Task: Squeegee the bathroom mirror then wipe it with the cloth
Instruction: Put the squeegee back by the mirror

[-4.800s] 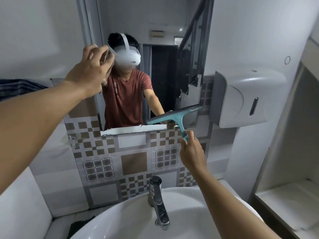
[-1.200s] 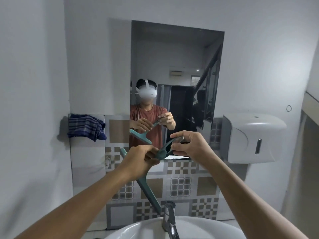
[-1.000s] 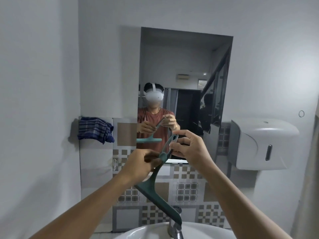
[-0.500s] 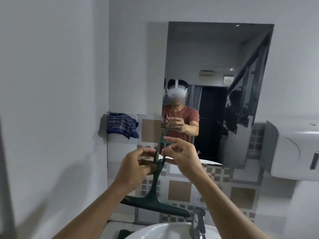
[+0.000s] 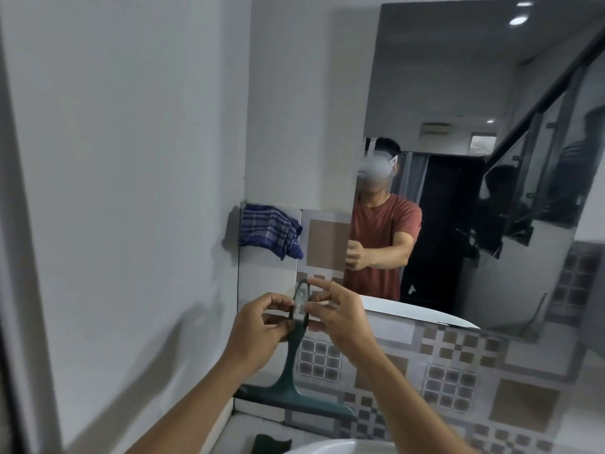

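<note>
Before the tiled wall, my left hand [image 5: 262, 326] and right hand [image 5: 340, 319] pinch the teal squeegee [image 5: 292, 371] by its looped handle, blade now hanging level below. Beyond, left of the mirror [image 5: 491, 126], the plaid cloth [image 5: 266, 234] hangs, nearer than before, open wall around it.

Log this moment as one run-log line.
stage: hanging squeegee | hands: left, right on handle loop | blade: down | cloth: untouched, on wall

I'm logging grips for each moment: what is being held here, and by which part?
The teal squeegee, blade hanging down. Both the left hand and the right hand pinch the looped end of its handle.
</note>
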The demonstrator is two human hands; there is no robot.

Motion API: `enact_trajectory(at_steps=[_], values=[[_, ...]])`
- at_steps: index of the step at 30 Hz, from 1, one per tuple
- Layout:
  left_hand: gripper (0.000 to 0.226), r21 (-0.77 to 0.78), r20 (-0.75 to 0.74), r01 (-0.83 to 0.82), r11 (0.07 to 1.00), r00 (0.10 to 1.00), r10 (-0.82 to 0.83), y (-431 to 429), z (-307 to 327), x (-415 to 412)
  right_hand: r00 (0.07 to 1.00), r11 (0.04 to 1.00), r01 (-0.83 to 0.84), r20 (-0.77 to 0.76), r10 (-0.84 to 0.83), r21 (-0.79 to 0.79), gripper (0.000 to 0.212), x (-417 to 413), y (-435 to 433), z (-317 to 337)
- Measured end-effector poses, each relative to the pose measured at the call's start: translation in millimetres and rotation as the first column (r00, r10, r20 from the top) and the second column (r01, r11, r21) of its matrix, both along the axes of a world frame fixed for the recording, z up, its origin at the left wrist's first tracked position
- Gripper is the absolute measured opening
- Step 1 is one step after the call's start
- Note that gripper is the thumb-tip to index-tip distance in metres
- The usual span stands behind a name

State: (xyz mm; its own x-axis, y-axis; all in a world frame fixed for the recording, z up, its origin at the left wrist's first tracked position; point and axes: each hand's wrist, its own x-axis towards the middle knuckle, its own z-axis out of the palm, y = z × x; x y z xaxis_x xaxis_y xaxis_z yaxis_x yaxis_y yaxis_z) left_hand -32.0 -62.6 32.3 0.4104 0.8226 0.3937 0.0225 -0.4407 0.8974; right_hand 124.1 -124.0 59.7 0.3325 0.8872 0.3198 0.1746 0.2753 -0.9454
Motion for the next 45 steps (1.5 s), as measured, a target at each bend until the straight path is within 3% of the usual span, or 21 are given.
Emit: enact_trajectory(at_steps=[9,22,30,45], values=[[0.043,0.006,-0.004,-0.007,1.0,1.0,0.007,46.9,-6.2,15.4,0.999,0.999,0.032,0.04,-0.031,-0.02,0.04,14.0,49.2,-11.9],[0.069,0.034,-0.115,0.009,0.999,0.993,-0.005,91.7,-43.9,49.1,0.927,0.974,0.214,0.33,-0.179,-0.073,0.055,32.1,86.6,-48.6],[0.072,0.174,-0.159,-0.019,0.985,0.986,0.047,106.9,-64.8,62.1,0.932,0.975,0.202,0.322,-0.164,-0.088,0.051,41.8,96.2,-60.9],[0.068,0.24,-0.206,-0.093,0.966,0.968,0.145,113.5,-87.5,70.4,0.925,0.963,0.23,0.337,-0.172,-0.139,0.055,40.6,94.5,-78.4]])
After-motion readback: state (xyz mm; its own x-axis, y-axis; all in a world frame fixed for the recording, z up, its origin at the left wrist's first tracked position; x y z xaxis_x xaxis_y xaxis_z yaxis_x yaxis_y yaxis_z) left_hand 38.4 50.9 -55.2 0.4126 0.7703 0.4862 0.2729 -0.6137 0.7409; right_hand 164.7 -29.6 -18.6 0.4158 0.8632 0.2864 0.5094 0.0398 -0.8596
